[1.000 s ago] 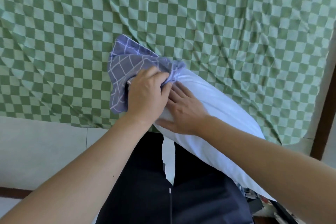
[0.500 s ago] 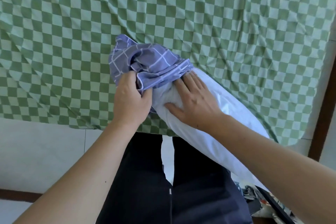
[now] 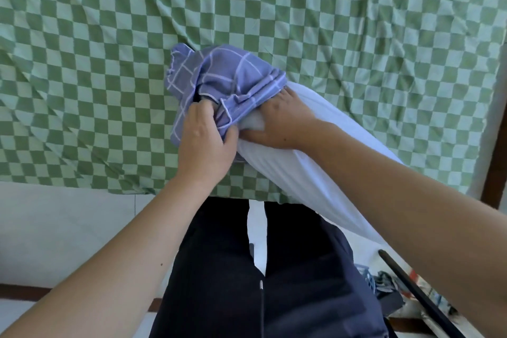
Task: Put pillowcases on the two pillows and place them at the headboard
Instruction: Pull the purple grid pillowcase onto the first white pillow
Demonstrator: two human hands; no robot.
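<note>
A bed covered in a wrinkled green-and-pale-green checked sheet (image 3: 343,35) fills the upper part of the view, its near edge hanging over a pale tiled floor (image 3: 55,228) at 8 o'clock. The person stands against that edge in dark navy trousers (image 3: 219,269).

At the centre, a long plain white pillow (image 3: 323,173) runs from the middle of the view down toward 4 o'clock, partly over the bed edge and under the right forearm. Its upper end is capped by a bunched lavender-blue cotton pillowcase with a thin white grid pattern (image 3: 227,77); the fabric is gathered in thick folds around the pillow's tip, with a loose corner sticking up toward 11 o'clock, and most of the pillow is bare.

The left hand (image 3: 203,143) has its fingers curled round the pillowcase's hem, gripping a fold at the opening. The right hand (image 3: 285,121) presses on the pillow's end, its fingertips tucked under the gathered hem, so how they lie cannot be told.

Cluttered items and a dark bar (image 3: 417,299) lie at 5 o'clock.
</note>
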